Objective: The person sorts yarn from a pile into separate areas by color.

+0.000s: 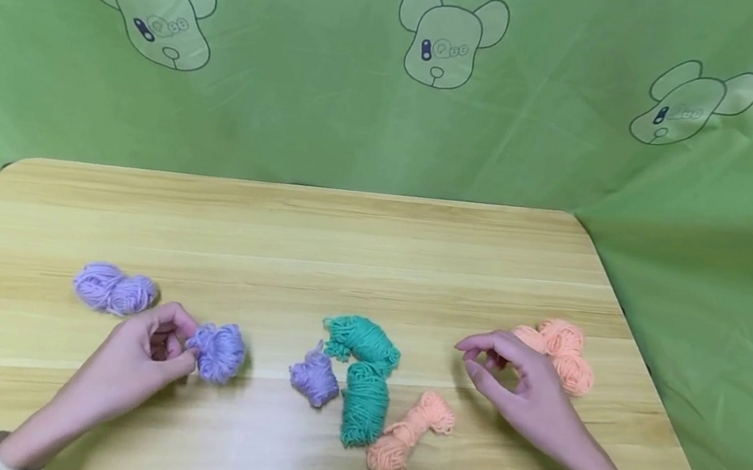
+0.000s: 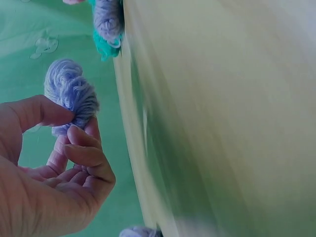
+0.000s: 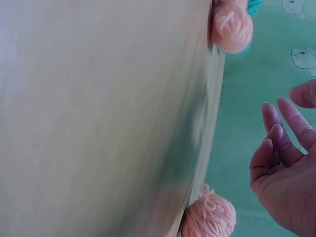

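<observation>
broad bare tabletop toward the back, open lane between purple skein in the left hand and small purple bundle, upper green skein and lower green skein blocking the middle, peach skein beside them, peach cluster behind the right hand

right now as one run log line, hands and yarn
left hand: pinches purple yarn | right hand: empty, near peach yarn | between hands: green yarn

Yarn skeins left, centre, right on table; curtain behind.
</observation>
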A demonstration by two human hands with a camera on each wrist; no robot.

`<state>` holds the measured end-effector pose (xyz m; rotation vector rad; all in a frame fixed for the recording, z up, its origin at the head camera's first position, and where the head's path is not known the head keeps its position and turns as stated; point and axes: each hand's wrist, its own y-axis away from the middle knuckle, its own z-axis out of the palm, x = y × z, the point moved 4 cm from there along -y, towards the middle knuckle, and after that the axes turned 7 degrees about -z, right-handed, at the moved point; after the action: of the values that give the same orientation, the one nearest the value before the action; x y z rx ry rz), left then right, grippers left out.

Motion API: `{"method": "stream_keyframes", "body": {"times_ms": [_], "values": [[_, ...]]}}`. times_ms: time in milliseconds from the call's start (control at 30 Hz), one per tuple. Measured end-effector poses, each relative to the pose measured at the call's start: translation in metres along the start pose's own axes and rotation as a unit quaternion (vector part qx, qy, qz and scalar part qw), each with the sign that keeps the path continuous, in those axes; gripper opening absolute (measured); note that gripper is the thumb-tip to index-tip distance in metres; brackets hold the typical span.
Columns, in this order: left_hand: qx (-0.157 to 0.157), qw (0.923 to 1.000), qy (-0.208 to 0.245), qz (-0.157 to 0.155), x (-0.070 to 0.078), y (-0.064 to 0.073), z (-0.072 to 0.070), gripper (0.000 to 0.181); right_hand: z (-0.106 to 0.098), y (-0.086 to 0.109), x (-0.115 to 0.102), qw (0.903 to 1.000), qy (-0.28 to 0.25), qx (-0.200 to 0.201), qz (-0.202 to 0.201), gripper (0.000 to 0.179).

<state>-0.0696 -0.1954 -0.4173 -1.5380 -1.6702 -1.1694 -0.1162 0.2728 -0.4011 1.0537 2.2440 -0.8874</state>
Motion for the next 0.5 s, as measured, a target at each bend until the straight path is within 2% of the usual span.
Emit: {"method": "stream_keyframes", "body": {"times_ms": [267,500], "values": [[0.029,0.9995,-0.008,-0.002,-0.006,0.003,-0.017,0.021,0.011,0.000,-0.004,0.9995,0.001,-0.023,-0.023,0.035],[0.050,0.9987,-0.007,0.005,-0.011,0.002,-0.024,0.022,0.016,0.001,-0.005,0.9980,-0.012,-0.033,-0.052,0.035]]}}
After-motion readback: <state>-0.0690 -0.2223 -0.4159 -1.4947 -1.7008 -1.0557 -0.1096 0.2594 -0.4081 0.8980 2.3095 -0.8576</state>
